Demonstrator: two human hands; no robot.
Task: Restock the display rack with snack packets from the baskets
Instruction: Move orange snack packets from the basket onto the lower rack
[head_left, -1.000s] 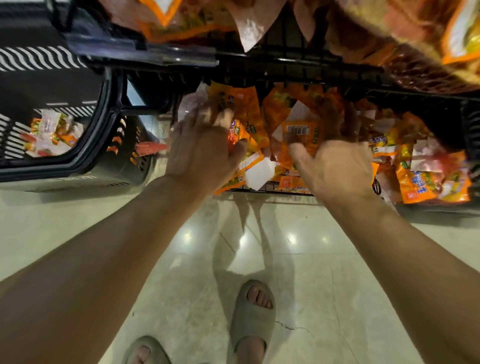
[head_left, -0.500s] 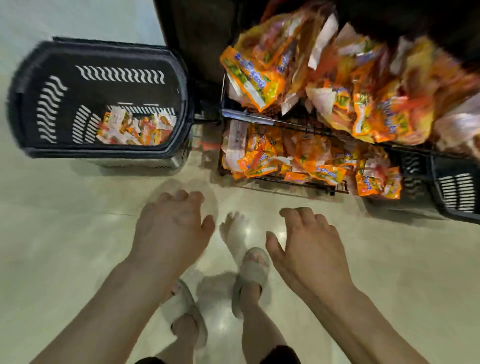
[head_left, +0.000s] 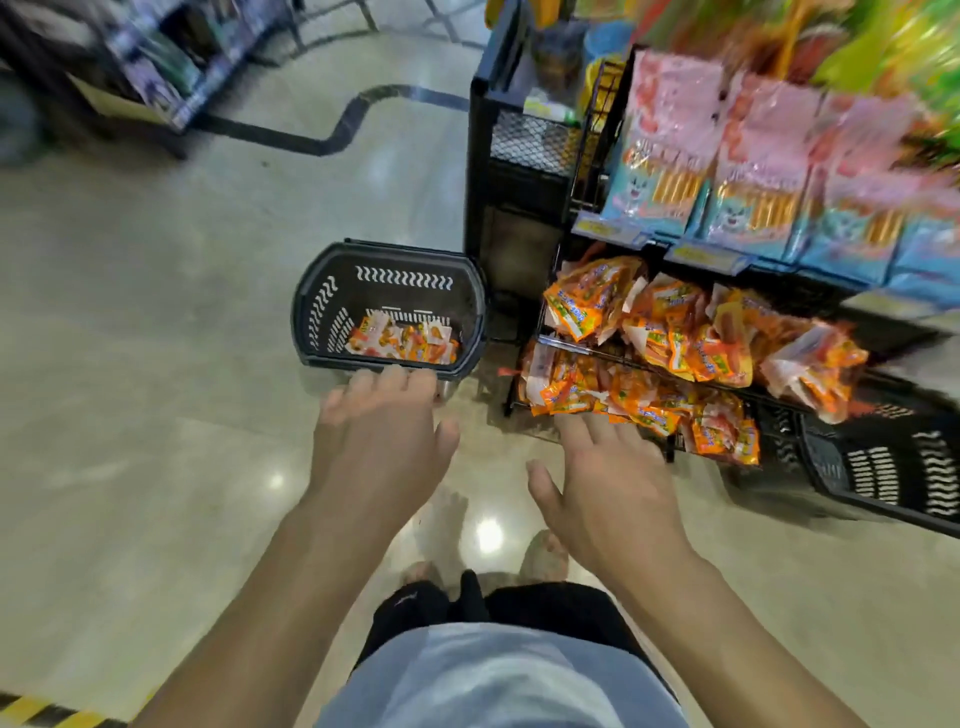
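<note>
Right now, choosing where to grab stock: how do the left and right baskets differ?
The left basket holds orange packets; the right basket shows none where visible. The left basket is wholly in view; the right basket is cut off by the frame. Both are black with slotted walls.

Both bare forearms extend forward from the near edge, palms down and holding nothing, the left hand (head_left: 382, 428) with fingers loosely spread and thumb out to the right, the right hand (head_left: 608, 480) likewise relaxed, thumb out to the left.
</note>
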